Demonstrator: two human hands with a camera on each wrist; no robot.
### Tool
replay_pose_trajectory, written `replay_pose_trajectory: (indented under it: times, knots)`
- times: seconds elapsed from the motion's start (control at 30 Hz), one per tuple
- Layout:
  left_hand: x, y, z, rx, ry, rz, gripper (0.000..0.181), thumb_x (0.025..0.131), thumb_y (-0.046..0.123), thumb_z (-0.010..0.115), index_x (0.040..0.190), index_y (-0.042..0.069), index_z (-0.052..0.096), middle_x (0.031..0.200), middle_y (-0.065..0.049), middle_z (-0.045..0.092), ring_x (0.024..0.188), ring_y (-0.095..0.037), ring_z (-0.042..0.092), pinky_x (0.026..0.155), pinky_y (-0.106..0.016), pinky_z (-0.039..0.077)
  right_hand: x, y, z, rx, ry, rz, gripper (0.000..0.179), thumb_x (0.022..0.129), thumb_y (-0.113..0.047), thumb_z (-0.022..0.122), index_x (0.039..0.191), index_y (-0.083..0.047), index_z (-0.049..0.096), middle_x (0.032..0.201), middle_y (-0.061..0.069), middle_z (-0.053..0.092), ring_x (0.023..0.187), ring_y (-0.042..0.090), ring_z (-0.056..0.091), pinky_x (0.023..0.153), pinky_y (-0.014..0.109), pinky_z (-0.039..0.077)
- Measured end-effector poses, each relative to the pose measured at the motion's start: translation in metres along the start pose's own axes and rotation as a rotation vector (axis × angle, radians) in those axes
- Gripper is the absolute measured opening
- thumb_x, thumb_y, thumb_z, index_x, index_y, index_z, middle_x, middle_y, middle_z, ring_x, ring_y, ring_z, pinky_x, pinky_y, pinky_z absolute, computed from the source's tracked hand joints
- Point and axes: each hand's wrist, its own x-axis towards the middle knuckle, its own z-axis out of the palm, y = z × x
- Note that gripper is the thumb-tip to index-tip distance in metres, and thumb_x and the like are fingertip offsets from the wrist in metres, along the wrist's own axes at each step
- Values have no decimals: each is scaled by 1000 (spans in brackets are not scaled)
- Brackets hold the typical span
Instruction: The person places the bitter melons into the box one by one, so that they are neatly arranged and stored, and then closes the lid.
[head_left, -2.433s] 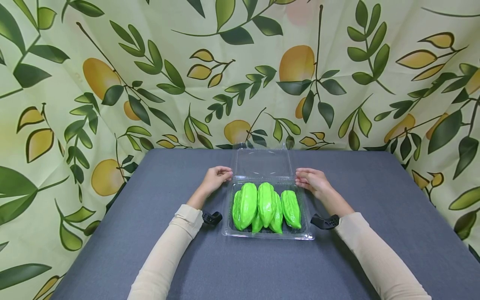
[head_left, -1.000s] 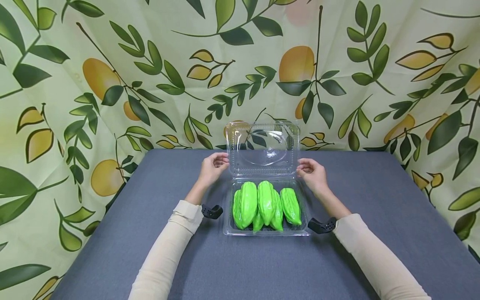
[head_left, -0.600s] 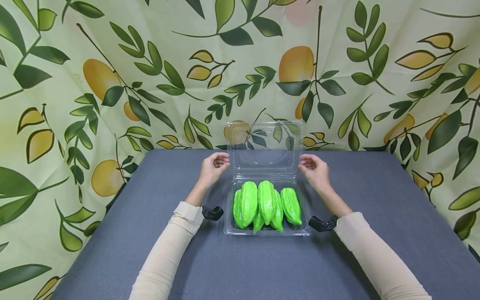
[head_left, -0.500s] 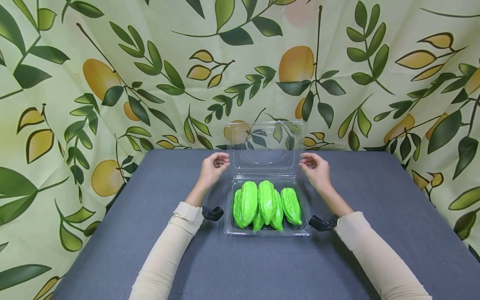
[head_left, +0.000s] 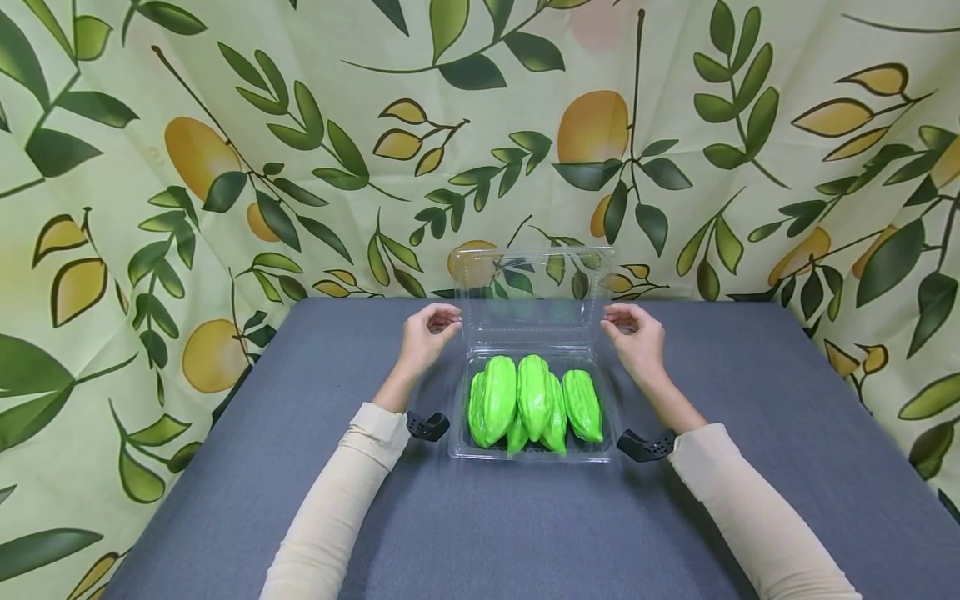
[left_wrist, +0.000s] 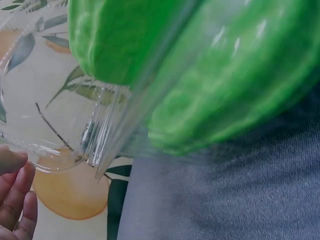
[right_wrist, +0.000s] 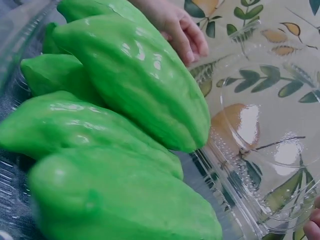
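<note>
A clear plastic clamshell box, its near rim point(head_left: 525, 457) toward me, holds several bright green, ridged vegetables point(head_left: 499, 402) shaped like bitter melons. Its hinged lid point(head_left: 534, 335) stands raised at the far side. My left hand point(head_left: 424, 340) pinches the lid's left edge between thumb and fingers; the left wrist view shows those fingers point(left_wrist: 19, 197) at the rim. On the other side, my right hand point(head_left: 639, 343) pinches the right edge, and only its fingertips point(right_wrist: 313, 229) show in the right wrist view.
A grey cloth-covered table point(head_left: 480, 533) lies under the box. Behind it hangs a curtain point(head_left: 495, 75) printed with leaves and orange fruit. Black wrist mounts point(head_left: 428, 426) sit close beside both sides of the box.
Both hands have raised the lid from leaning far back to nearly upright. In the last half second its top edge dips slightly, and the box shifts a little away from me.
</note>
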Motion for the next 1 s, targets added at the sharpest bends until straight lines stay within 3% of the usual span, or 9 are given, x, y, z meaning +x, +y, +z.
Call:
replay_pose_trajectory:
  times: [0.3,0.6,0.83,1.0]
  knots:
    - [1,0,4,9,28,-34,15,84,-4,68,99,-9,68,96,-29,69,76,-2,59,72,-10,47,-2,3,-1,-2,40,-23,16,86,-1,69,99,7,68,103,29,69,71,-25,49,67,-3,41]
    - [-2,7,3,-7,28,-14,21,84,-8,65,104,-14,64,102,-33,66,87,-29,65,73,-13,48,-5,3,-4,-31,48,-80,13,84,-1,71,94,7,69,98,28,70,69,-25,49,66,-4,40]
    - [-10,15,1,-13,40,-10,19,90,1,64,108,-6,67,109,-25,69,96,-32,66,78,-10,47,-9,4,-6,-7,54,-106,13,83,1,71,93,9,69,97,30,70,69,-26,51,66,-4,42]
    - [-14,15,-1,-30,49,7,16,88,0,65,102,-8,68,107,-26,70,94,-35,67,77,-9,47,-13,3,-8,1,47,-112,13,83,1,71,91,11,69,95,30,69,68,-25,52,66,-3,44]
